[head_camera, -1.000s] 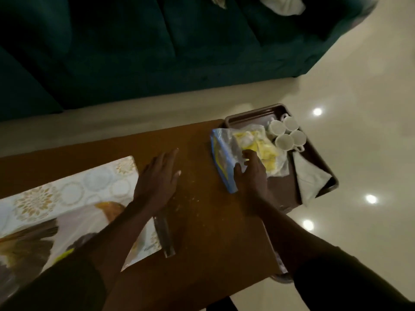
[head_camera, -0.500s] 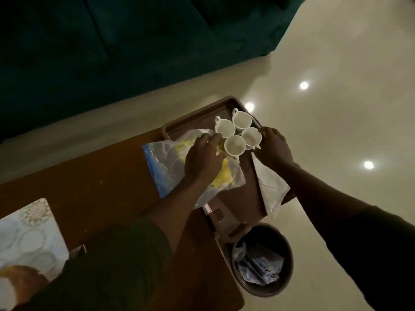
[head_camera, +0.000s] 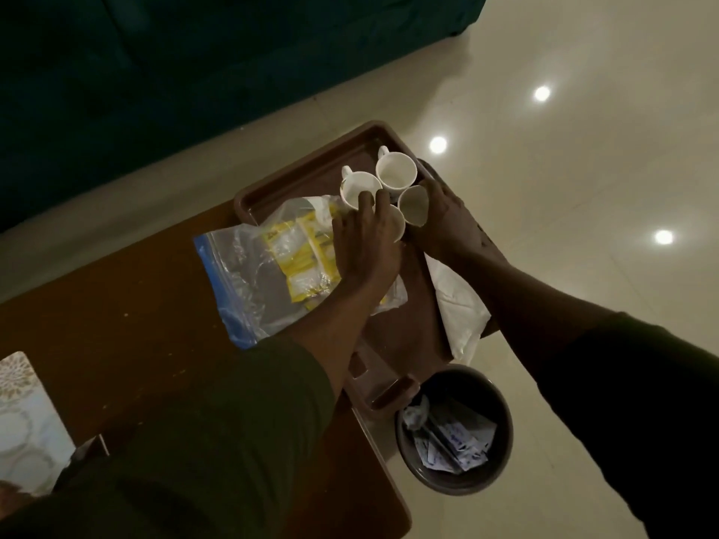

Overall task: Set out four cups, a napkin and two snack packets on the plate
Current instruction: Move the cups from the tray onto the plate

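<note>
Head view: only one camera, looking down.
Cups (head_camera: 395,171): four white ones clustered at the tray's far corner, between the two hands; the nearest is mostly hidden under the left fingers.
Left hand (head_camera: 365,247): fingers spread loosely over the near cup, fingertips touching the rims; whether it grips anything cannot be told.
Right hand (head_camera: 443,223): curled against the rightmost cup (head_camera: 413,206), which leans tilted; a firm hold cannot be confirmed.
Snack packets (head_camera: 303,254): yellow, inside a clear zip bag (head_camera: 241,282) just left of the left hand, the wrist lying over its near edge.
Napkin (head_camera: 459,305): white, under the right forearm, draped over the tray's right rim.
Tray (head_camera: 295,177): brown, holds cups, part of the bag and napkin; it overhangs the wooden table (head_camera: 116,313).
Bin (head_camera: 455,429): round, on the floor below the right arm, holding crumpled wrappers.
Change: half a second back the left hand rested on the bag and the right sat beyond the cups; both have closed in on the cluster, and the rightmost cup has tipped.
</note>
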A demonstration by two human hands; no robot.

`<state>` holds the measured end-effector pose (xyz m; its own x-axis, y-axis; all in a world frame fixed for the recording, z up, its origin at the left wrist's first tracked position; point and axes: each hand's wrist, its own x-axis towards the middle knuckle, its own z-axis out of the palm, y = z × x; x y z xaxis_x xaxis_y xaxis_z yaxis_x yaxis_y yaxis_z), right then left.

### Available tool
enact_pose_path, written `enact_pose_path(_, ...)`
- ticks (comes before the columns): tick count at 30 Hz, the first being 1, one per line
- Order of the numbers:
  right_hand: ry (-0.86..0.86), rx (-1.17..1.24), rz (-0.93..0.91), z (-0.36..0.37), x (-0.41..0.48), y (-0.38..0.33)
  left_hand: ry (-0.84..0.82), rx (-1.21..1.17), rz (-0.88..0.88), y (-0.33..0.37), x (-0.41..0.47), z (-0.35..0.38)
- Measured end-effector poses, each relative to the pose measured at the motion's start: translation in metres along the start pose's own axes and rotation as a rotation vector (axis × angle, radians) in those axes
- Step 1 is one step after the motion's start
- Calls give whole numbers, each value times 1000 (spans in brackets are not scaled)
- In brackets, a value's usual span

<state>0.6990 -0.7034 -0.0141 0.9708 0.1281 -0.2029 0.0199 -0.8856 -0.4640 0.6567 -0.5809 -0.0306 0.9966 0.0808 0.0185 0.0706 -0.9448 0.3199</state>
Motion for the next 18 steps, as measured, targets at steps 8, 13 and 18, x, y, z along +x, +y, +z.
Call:
enact_pose_path(8,206,-23,80,-25,-17,-3,87,-213,55,5,-4,-28)
enact_pose_path(13,302,-52,91,-42,-24,-38,212,-341,29,-16,-11,-66)
enact_pose_path(18,276,-79,-13,-25,-32,-112,297,-356,-69,-93,-34,-113)
